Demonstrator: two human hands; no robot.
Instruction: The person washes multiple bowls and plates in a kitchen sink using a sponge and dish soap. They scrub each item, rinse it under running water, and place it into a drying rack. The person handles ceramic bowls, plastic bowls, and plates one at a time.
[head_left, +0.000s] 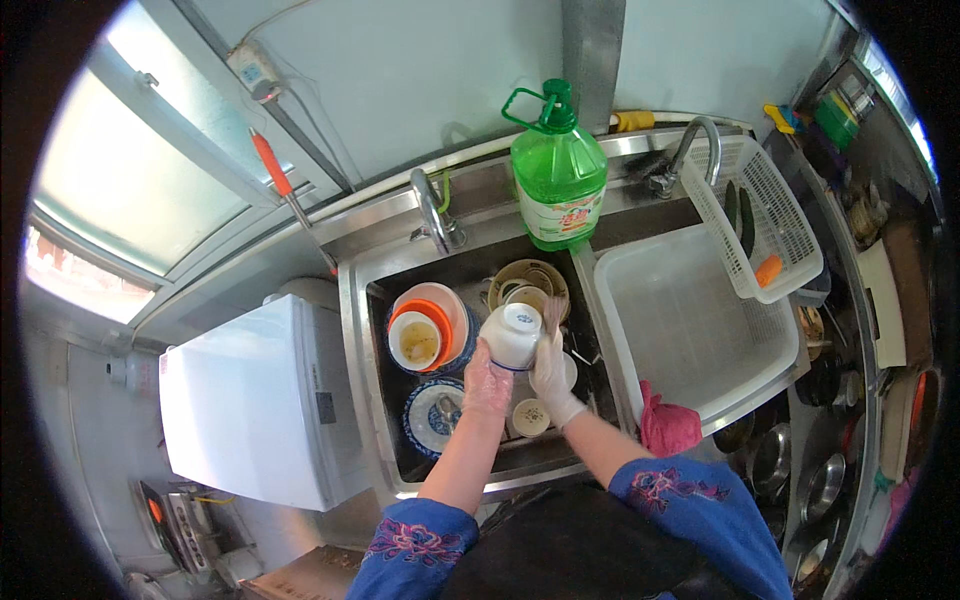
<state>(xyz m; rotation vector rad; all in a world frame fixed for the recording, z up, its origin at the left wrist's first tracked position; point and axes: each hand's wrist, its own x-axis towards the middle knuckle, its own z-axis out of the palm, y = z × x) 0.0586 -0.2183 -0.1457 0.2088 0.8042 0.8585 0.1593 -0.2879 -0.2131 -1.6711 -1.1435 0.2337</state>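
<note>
My left hand (487, 382), in a clear plastic glove, grips a white bowl (510, 337) with a blue rim. The bowl is tipped over, its base with a blue mark facing up. My right hand (551, 375), also gloved, is at the bowl's right side with a blurred pinkish-brown scrubbing cloth (555, 315) in its fingers. Below both hands is a steel sink (480, 469). In it sit stacked bowls, with an orange bowl (443, 330) under a small white bowl (415, 341) of yellowish liquid, a blue-patterned plate (424, 420), a small cup (531, 418) and brownish bowls (551, 274).
A large green detergent bottle (559, 180) stands behind the sink's right edge, near a faucet (431, 210). On the right are a white plastic tub (690, 315), a basket (795, 225) with cucumbers and a carrot, and a red cloth (667, 424). A white appliance (240, 397) stands left.
</note>
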